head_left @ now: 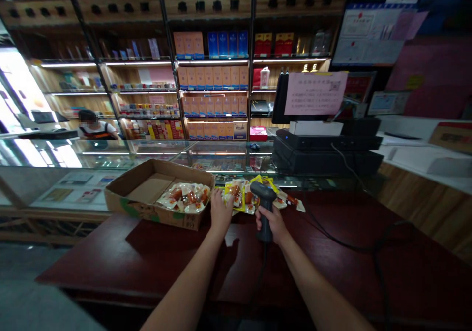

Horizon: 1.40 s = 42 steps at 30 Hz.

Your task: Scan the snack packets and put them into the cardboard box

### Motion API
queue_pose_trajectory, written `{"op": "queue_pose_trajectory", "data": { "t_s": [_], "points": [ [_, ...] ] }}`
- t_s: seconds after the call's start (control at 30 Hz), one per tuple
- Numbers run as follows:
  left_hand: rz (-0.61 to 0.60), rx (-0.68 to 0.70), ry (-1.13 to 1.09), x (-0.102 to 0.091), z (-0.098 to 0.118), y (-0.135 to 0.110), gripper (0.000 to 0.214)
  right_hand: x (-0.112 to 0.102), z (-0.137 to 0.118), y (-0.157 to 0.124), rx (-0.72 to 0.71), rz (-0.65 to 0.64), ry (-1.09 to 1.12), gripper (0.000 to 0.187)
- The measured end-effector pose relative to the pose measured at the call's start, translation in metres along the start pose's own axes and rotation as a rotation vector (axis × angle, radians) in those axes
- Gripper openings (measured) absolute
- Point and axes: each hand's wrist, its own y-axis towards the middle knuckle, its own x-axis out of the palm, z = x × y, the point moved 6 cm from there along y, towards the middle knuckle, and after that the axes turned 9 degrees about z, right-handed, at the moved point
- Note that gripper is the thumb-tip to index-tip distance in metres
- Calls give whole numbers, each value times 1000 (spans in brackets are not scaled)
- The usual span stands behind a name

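My right hand is wrapped round the grip of a dark barcode scanner, its head pointing forward over a pile of snack packets. Beside it, my left hand pinches the left edge of a yellow-edged snack packet with reddish-brown food inside; the fingertips are partly hidden. More clear and white snack packets lie behind and right of the scanner. Left of my left hand stands an open cardboard box, with several similar packets heaped in its right half.
The dark red counter carries a black cable on the right. A glass display case runs behind it. A register with a monitor stands back right. Another person is behind the glass at left. Shelves of boxes line the wall.
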Motion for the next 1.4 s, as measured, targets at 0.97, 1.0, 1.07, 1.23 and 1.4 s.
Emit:
{"op": "queue_pose_trajectory", "data": {
  "t_s": [0.97, 1.0, 1.07, 1.23, 1.4],
  "points": [
    [126, -278, -102, -5, -55, -13, 14, -21, 19, -5, 40, -24, -54, 38],
    [124, -297, -114, -4, -57, -13, 14, -20, 18, -5, 41, -27, -59, 37],
    [117, -326, -139, -1, -60, -14, 15, -21, 17, -5, 35, -24, -64, 37],
    [127, -320, -161, 0, -59, -14, 15, -23, 17, -3, 40, -1, -61, 40],
    [137, -333, -188, -1, -59, -14, 17, -23, 19, -3, 46, -19, -46, 36]
  ]
}}
